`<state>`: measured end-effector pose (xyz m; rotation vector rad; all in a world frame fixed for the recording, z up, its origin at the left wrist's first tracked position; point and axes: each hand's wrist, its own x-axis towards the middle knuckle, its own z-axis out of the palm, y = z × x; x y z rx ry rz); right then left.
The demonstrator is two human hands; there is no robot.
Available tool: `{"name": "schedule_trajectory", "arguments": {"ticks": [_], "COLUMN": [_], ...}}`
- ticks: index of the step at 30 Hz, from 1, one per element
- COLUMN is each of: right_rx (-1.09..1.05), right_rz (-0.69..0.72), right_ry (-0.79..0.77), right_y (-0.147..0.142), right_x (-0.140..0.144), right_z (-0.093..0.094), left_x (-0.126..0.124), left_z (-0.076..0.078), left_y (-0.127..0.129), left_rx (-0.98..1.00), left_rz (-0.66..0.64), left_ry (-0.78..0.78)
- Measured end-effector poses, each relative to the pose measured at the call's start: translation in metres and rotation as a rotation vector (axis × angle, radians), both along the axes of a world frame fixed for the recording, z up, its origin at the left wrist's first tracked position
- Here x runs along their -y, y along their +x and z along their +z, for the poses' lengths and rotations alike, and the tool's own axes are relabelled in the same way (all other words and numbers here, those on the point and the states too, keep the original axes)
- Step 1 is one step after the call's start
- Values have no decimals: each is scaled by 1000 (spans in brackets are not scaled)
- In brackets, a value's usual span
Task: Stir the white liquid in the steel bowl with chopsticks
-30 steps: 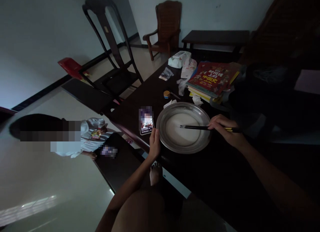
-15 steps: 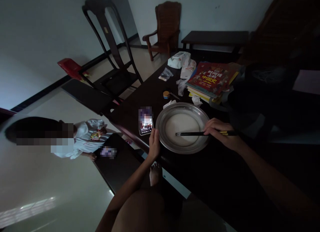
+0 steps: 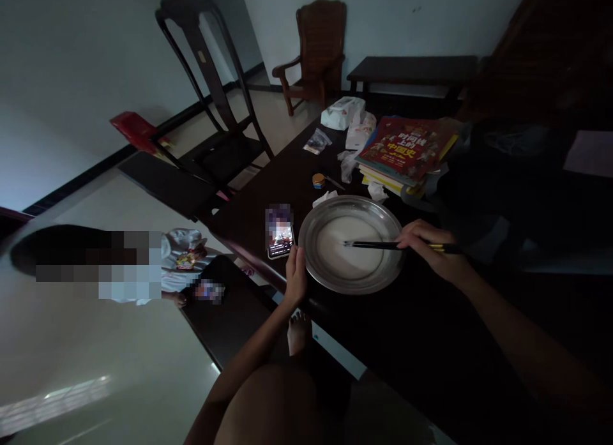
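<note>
Round metal basin [image 3: 354,287] of whitish liquid [image 3: 357,264] on dark table [image 3: 258,199], black chopsticks [image 3: 373,245] (tips inward) across its rim

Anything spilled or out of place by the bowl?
No spill shows on the dark table, though dim light could hide drops. The phone looks oddly placed: close beside the bowl of pale liquid, where a splash might reach it.

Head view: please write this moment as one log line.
left hand: at basin rim; right hand: holds black chopsticks, tips inside basin; basin: whitish contents; phone: lit, beside basin
</note>
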<state>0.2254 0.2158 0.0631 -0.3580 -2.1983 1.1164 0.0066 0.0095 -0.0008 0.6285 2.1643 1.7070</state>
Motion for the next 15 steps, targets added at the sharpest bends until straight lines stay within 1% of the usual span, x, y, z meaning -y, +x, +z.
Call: {"name": "schedule_trajectory", "arguments": {"ticks": [3,5,7,10,15], "right_rx": [10,26,22,-2,23], "right_rz": [54,90,64,-2,84], "right_ry": [-24,-10,6,-10,-1], "right_y": [1,0,-1,0,0], "right_x": [0,2,2,1,1], "right_z": [0,1,1,1,1], "left_x": [0,0,0,0,0], "left_z": [0,-1,-2,-5,-3], "left_y": [0,0,-1,-1,-1], "left_rx": [-9,-11,-13,-8,-1], "left_rz": [-9,-6,-2,-13,-27], "left_ry": [0,1,9,16,13]}}
